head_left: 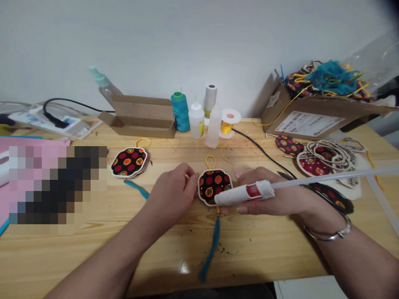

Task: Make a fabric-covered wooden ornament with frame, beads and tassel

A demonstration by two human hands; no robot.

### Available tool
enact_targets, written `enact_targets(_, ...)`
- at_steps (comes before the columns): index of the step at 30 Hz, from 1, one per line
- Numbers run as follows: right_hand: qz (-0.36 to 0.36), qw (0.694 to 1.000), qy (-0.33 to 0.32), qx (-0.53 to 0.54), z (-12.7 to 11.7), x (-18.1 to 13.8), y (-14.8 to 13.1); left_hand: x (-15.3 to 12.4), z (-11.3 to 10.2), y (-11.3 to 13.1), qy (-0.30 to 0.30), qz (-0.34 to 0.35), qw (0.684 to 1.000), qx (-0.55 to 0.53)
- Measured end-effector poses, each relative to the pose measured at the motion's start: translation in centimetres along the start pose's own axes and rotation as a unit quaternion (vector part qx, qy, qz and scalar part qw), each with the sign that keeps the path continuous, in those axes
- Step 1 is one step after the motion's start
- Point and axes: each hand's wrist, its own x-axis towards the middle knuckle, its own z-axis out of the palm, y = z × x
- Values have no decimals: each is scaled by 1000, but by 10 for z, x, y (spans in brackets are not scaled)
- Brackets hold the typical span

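Observation:
My left hand [174, 193] has its fingertips against the left edge of a black fabric ornament [215, 187] with a wooden rim and red floral dots. A yellow cord loop [210, 162] rises from its top, and a teal tassel [212, 249] trails below it. My right hand [268, 193] grips a white hot glue gun [245, 193] with a long clear glue stick [330, 177], its nozzle at the ornament's lower edge. A silver bangle [330, 232] circles my right wrist. Left of my hands lies a stack of matching ornaments [129, 162].
Along the wall of the pine table [243, 257] stand a teal thread spool [181, 112], plastic squeeze bottles [197, 120], and gold thread [226, 127]. An open cardboard box [302, 116] holds fabric and tassels. Wooden rims and fabric pieces [314, 162] lie at right; a pixelated patch [57, 185] covers the left.

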Motion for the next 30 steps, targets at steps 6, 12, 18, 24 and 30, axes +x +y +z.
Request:
enact_targets(6,-20,998,20,51,-6,-6,-8,0,1,-2,7,5,1000,-8)
enact_targets(12,50,968,182,168,-10,-16,2,-1,0,-1,27,2,1000,-7)
enact_targets(18,36,952,169,254,-9,-4,21,0,1,-3,18,1,999,-28)
enact_targets(24,26,960,110,256,-4,3,13,2,4,-2,15,-7,997,-71)
enact_targets(30,57,960,124,246,0,2,15,4,8,1,16,-36,986,-162)
